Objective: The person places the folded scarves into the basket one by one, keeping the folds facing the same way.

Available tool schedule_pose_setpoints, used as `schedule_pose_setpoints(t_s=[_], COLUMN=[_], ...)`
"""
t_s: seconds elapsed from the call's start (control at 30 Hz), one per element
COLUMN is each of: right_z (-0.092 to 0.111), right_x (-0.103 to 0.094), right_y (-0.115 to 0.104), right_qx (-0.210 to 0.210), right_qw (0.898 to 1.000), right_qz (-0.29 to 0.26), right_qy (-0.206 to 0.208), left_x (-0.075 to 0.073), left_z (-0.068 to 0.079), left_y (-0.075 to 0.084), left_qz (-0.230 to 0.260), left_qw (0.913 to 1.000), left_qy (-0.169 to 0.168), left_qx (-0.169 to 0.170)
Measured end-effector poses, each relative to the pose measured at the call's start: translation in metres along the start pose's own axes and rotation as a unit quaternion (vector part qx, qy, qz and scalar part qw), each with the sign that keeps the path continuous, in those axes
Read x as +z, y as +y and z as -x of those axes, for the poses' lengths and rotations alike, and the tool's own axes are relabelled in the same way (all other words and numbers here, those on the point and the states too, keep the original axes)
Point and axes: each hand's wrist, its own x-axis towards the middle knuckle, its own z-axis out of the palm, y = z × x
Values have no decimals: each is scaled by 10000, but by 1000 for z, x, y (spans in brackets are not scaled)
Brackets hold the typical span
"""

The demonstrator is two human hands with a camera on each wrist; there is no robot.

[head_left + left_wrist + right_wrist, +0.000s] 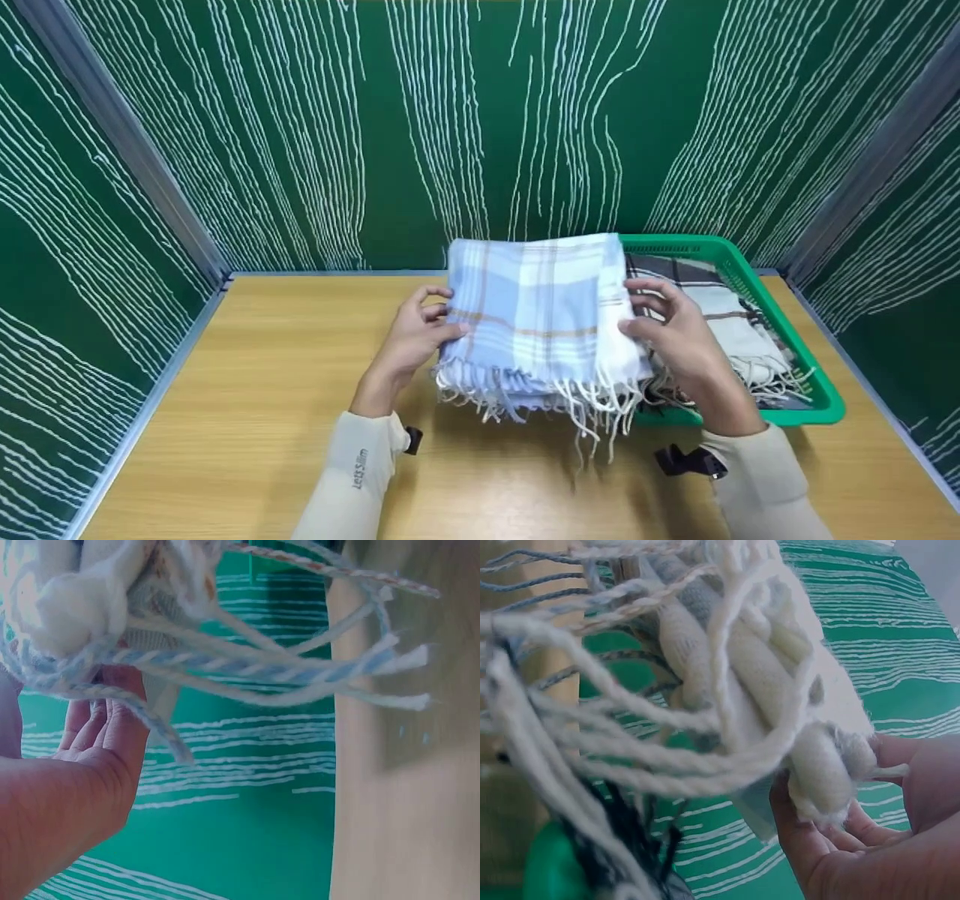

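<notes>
A folded scarf (540,300), plaid in light blue and white with thin orange-brown stripes, is held up over the table by both hands. Its fringe hangs along the near edge. My left hand (412,330) pinches the left side, thumb on the front face and fingers at the edge. On the opposite side, my right hand (679,341) grips the white edge between thumb and fingers. In the right wrist view, thick rolled layers of the scarf (757,682) sit in that hand's grasp. Twisted fringe strands (262,667) cross the left wrist view, partly covering the left fingers.
A green plastic basket (821,411) stands at the right, partly behind the scarf and right arm. Inside lies a folded white, grey and black plaid scarf (742,337) with fringe. Green panels (420,247) with white wavy lines enclose the wooden table (285,360).
</notes>
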Motion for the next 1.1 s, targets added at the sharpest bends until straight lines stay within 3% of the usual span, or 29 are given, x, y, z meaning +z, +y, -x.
schedule_pose_setpoints(t_s=[0.47, 0.7, 1.1], right_z=[6, 11, 14], right_x=[-36, -55, -95], right_y=[-15, -22, -24], right_qx=[-57, -407, -252], right_qw=[9995, 9988, 9986], right_qz=[285, -204, -445], right_qy=[121, 194, 152], left_x=[26, 42, 83], left_z=[-4, -6, -20], left_y=[19, 28, 23], left_qz=[-72, -82, 250], left_qw=[9988, 9974, 9957], left_qy=[-329, -448, -521], left_qx=[358, 551, 726])
